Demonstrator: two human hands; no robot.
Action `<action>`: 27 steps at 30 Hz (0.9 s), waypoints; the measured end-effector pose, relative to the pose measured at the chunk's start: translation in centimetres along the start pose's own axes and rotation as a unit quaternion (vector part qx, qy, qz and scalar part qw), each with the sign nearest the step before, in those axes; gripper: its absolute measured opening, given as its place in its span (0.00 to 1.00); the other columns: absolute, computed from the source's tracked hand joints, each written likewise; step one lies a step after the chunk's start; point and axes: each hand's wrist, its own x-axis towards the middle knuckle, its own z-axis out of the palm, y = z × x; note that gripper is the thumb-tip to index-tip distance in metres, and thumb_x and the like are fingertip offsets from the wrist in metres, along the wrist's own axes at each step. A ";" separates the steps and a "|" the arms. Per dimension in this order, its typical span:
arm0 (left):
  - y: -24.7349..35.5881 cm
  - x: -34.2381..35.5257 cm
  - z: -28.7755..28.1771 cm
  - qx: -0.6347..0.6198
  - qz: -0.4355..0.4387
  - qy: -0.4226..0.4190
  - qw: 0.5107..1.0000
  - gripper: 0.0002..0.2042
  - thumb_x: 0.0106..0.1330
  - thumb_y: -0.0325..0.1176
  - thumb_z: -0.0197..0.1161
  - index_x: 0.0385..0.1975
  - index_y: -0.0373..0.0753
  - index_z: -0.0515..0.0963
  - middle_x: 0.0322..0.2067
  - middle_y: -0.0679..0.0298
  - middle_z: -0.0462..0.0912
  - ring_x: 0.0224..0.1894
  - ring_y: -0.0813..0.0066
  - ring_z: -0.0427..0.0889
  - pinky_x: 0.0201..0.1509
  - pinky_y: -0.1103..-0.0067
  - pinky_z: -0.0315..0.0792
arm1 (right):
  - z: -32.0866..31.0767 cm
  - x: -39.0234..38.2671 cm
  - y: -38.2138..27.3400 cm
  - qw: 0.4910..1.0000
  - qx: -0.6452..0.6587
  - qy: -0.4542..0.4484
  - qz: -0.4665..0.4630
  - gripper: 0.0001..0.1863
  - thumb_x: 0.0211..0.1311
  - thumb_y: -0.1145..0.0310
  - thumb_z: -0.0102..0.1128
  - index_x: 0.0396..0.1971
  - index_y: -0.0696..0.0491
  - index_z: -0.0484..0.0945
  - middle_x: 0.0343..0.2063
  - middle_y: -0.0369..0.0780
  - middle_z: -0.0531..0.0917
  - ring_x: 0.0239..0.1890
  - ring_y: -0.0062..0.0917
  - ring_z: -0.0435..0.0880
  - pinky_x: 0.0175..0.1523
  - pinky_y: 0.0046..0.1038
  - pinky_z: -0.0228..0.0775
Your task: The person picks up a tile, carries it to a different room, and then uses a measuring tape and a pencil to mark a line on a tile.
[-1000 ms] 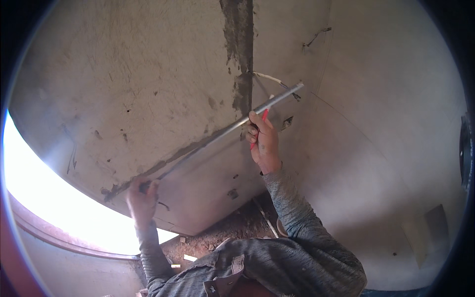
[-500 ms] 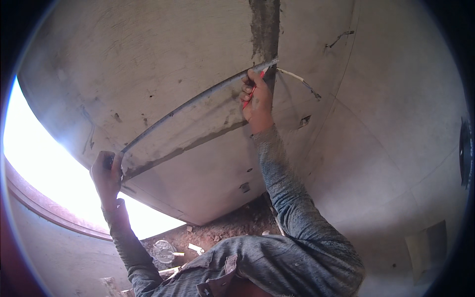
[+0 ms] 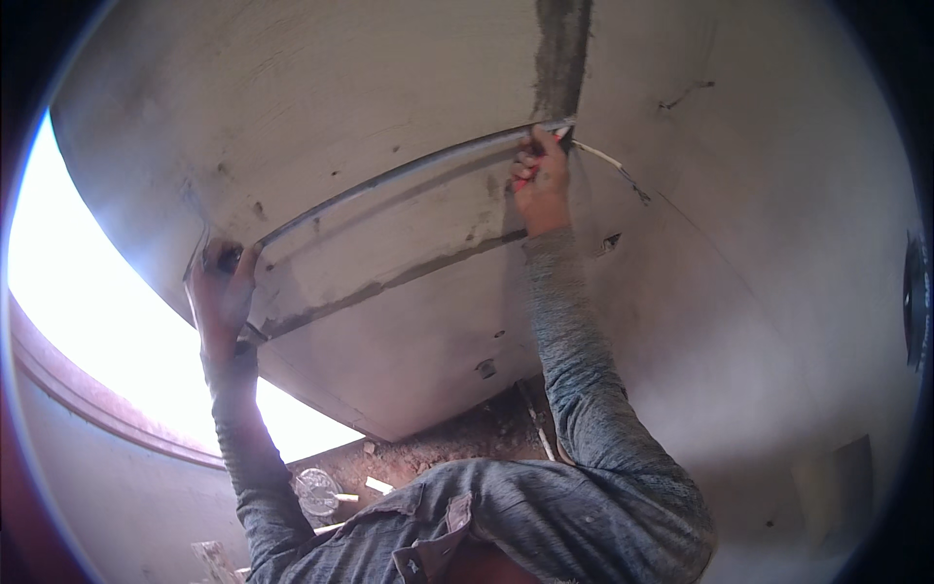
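Note:
A long grey tape measure blade stretches between my hands along a pale plastered surface. My left hand is closed around the dark case at the blade's left end, beside the bright opening. At the other end, my right hand pinches the blade close to a dark vertical strip. A slim red pencil-like marker is also held in the right fingers, its pale tip pointing up by the blade's end. Below the blade, a darker band crosses the surface.
A pale cable sticks out right of my right hand. Other wires and a small wall hole lie farther right. Low down are a round clear container, white pieces and reddish rubble.
My left hand has risen with the tape case, so the blade's left end sits farther above the darker band. My right hand has shifted slightly up and right in view; the view itself has shifted too.

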 end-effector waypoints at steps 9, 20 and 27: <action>-3.9 0.2 2.6 -0.031 0.061 0.068 0.995 0.14 0.56 0.40 0.73 0.30 0.36 0.79 0.23 0.58 0.79 0.27 0.63 0.80 0.33 0.70 0.74 | 0.2 1.7 0.3 0.999 0.009 -0.038 -0.021 0.06 0.62 0.70 0.64 0.29 0.46 0.74 0.22 0.34 0.79 0.13 0.12 0.67 0.13 0.15 0.54; -1.5 0.6 0.8 -0.092 -0.075 -0.029 0.992 0.20 0.54 0.44 0.73 0.38 0.35 0.81 0.22 0.59 0.80 0.25 0.65 0.80 0.32 0.71 0.74 | 0.1 2.1 -1.0 1.000 -0.001 -0.015 -0.022 0.07 0.61 0.71 0.64 0.33 0.48 0.74 0.23 0.34 0.78 0.15 0.13 0.67 0.14 0.17 0.56; -3.9 -0.4 0.2 -0.013 -0.010 0.037 0.999 0.16 0.52 0.40 0.74 0.33 0.34 0.82 0.21 0.59 0.79 0.25 0.66 0.80 0.32 0.71 0.73 | -0.2 2.4 -1.5 0.999 -0.007 -0.002 -0.032 0.07 0.62 0.71 0.64 0.33 0.49 0.73 0.24 0.34 0.78 0.15 0.12 0.68 0.14 0.16 0.55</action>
